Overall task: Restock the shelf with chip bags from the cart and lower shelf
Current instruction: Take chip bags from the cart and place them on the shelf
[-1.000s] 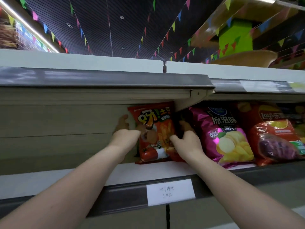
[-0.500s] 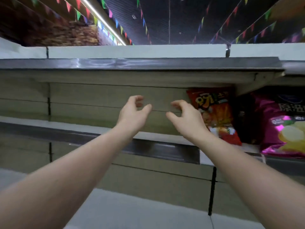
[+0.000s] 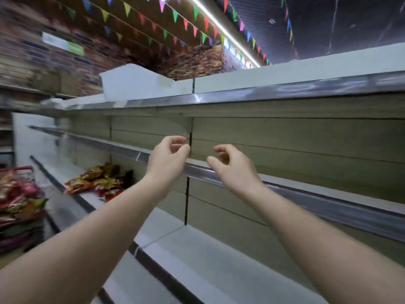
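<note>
Both hands are hanging in the air in front of the shelf, level with its metal edge and touching nothing. The left hand is sitting just left of the dark seam in the back panel above that edge, its fingers loosely curled and its thumb near the fingertips, with nothing between them. The right hand is sitting just right of the seam, near the left hand but apart from it, its fingers likewise loosely bent and holding nothing. Below the shelf and well to the left of the hands, a pile of chip bags is lying on the lower shelf, heaped flat against the back panel. Further left of that pile, at the frame's edge, more bags are lying stacked in the red-rimmed cart; they are blurred. Above the shelf, strings of coloured pennants are hanging under the ceiling.
</note>
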### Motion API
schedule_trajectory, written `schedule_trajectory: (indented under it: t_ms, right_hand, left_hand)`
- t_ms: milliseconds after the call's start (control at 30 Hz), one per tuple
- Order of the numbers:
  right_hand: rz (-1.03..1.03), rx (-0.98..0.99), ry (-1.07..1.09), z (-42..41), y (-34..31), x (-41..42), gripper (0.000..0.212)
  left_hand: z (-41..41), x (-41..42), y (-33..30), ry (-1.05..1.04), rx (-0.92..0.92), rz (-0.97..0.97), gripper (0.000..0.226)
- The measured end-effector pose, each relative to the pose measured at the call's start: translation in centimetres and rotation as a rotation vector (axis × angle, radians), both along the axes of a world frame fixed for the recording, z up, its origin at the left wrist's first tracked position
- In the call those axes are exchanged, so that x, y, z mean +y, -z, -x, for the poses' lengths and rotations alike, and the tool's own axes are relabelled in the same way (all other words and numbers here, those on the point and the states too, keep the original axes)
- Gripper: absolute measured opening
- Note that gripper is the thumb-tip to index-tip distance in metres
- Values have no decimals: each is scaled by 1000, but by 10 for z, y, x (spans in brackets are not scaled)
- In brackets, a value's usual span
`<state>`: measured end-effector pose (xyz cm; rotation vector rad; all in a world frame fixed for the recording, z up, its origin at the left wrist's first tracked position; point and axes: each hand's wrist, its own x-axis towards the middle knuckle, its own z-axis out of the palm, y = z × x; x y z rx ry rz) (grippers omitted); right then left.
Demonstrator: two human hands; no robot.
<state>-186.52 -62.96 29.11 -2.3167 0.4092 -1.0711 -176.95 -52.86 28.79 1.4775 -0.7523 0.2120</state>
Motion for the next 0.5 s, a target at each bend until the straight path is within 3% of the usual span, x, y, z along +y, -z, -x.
schedule_trajectory:
  t_ms: [500]
  right_hand:
    - [-167, 129, -445, -271, 58, 119, 36]
  left_hand:
    - [-228, 158, 62, -429, 210, -51, 13]
